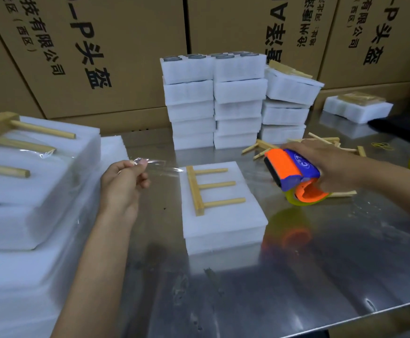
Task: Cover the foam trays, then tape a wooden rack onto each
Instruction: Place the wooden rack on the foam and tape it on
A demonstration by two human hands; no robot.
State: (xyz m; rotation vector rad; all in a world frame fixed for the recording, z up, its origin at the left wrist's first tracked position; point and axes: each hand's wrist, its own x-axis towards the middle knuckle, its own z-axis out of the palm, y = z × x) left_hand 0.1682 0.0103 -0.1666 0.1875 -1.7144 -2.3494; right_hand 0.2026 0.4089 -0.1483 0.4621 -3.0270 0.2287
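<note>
Tape (160,164) stretched from my left hand's (123,181) pinching grip to the dispenser (291,169) clamped in my right hand (326,164) could curl and self-stick before crossing the centre-frame wooden rack (204,189) lying on its foam tray (223,215).

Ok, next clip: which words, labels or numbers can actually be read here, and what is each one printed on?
"-P头盔": left cardboard box, large black print.
"有限公司 (西区)": same box, smaller line.
"-P头盔" and "有限公司": right cardboard box.
Middle cardboard box: large characters cut off by the foam stacks; the small lines are too blurred to read.
Round mark on the tape dispenser in the right hand: too blurred to read.
</note>
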